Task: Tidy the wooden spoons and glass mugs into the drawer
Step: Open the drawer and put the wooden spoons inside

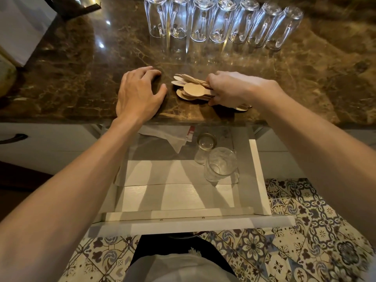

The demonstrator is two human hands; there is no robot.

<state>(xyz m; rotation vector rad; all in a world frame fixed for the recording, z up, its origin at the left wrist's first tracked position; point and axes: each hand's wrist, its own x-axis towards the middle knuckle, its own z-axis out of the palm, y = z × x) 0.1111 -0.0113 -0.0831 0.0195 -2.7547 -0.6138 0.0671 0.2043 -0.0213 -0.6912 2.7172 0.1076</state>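
Note:
A bunch of flat wooden spoons [192, 88] lies on the brown marble counter [81, 74], bowls fanned toward the left. My right hand [232, 87] is closed around their handles. My left hand [138, 92] rests flat on the counter just left of the spoons, fingers spread, holding nothing. Several glass mugs [219, 21] stand upside down in a row at the back of the counter. Below the counter edge the white drawer [260, 176] is pulled out, with two glass mugs [220, 165] on its right side.
Folded paper [168, 137] lies at the back of the drawer. One more wooden spoon [243, 107] lies on the counter under my right wrist. A white box [20, 27] stands at the far left of the counter. Patterned floor tiles [305, 241] show below.

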